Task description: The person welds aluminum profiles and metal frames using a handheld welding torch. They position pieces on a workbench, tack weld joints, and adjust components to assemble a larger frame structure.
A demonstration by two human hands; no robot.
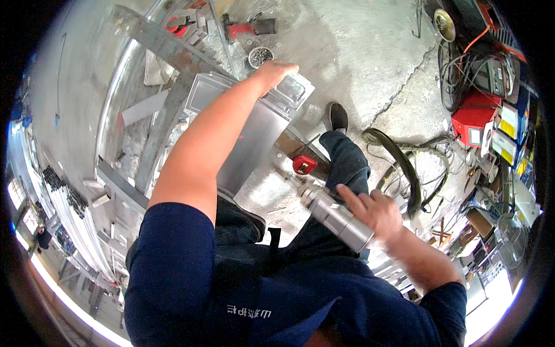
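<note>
My left hand point(274, 76) is closed over the far edge of a grey sheet-metal piece point(254, 136), which has raised frame-like sections at its far end. Its fingertips are partly hidden behind the edge. My right hand point(378, 217) grips a silver cylindrical power tool point(338, 220), with the index finger stretched along its body. The narrow front end of that tool points toward the metal piece and is blurred, so I cannot tell whether it touches. A red tape measure point(304, 165) lies beside the metal piece, between the tool and my leg.
A steel frame point(173, 55) lies under and left of the metal piece. Beyond it are a cup of small metal parts point(261, 56) and a red power tool point(250, 28). Hoses and cables point(404, 162) coil on the right floor near a red machine point(475, 120).
</note>
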